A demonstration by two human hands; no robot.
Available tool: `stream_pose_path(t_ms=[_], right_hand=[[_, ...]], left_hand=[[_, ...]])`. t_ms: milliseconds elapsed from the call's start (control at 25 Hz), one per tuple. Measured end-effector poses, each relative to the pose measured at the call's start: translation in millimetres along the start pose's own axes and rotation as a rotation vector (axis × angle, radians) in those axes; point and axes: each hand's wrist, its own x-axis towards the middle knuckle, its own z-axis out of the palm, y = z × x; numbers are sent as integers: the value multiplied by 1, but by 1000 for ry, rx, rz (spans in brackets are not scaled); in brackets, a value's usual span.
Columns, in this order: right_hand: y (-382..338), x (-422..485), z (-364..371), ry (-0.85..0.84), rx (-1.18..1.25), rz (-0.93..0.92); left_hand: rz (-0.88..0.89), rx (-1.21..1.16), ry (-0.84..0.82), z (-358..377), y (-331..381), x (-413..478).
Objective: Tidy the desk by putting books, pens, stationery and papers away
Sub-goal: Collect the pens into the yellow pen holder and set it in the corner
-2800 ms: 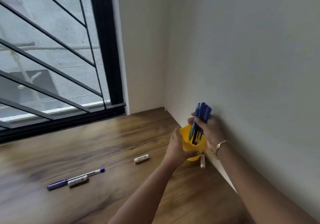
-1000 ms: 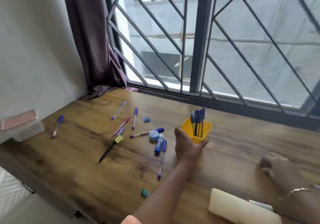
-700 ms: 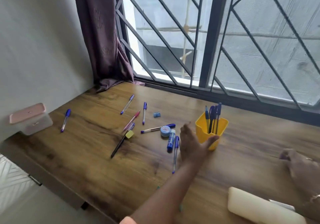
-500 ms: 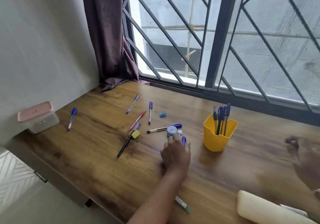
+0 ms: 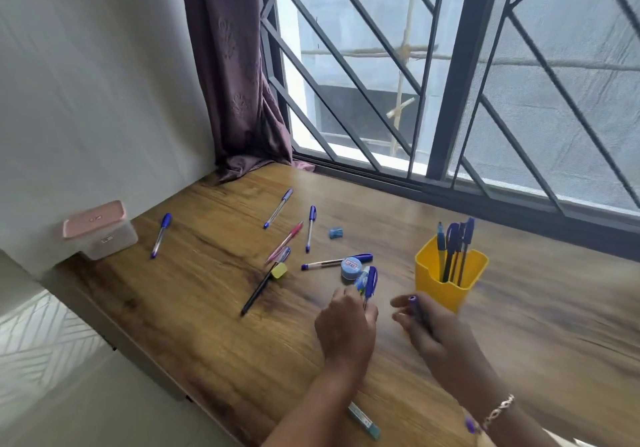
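A yellow pen holder (image 5: 449,282) with several blue pens stands on the wooden desk (image 5: 214,308). My left hand (image 5: 346,327) is closed around a blue-capped pen (image 5: 370,282) just left of the holder. My right hand (image 5: 433,325) grips a dark blue pen (image 5: 417,309) in front of the holder. Several loose pens lie further left, among them a red pen (image 5: 285,241) and a black pen (image 5: 258,290). A blue tape roll (image 5: 350,268), a yellow eraser (image 5: 279,270) and a small blue sharpener (image 5: 335,233) lie among them.
A clear box with a pink lid (image 5: 100,230) sits at the desk's left end against the wall. A purple curtain (image 5: 239,76) hangs in the corner by the barred window (image 5: 450,76). A teal lead case (image 5: 363,420) lies near the front edge under my left forearm.
My left hand let go of the yellow holder, moved left and closed on a blue-capped pen. My right hand came from the desk's right side to the holder, holding a pen.
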Motion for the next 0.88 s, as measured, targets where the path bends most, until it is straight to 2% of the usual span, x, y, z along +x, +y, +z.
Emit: stream_pose_path(t_ms=[120,240,360,440,560,760,880], right_hand=[[-6,22,20,-52,325,245],[-17,48,32,-36,679,447],[-21,74,41,90,693,502],[-23,89,46,180,691,506],[-28,108,48,304,705,552],[-30,123,52,401,874,647],[-24,129,55,460,915,676]], left_hand=[[103,-136,115,-11,-10,-3],[252,-142,110,-14,-24,4],[394,-143,106,-17,-33,23],[416,-199,133,-20,-45,48],[359,-180,-23,-22,-63,97],[507,116,-252,-3,-68,140],[549,165,-326,11,-68,148]])
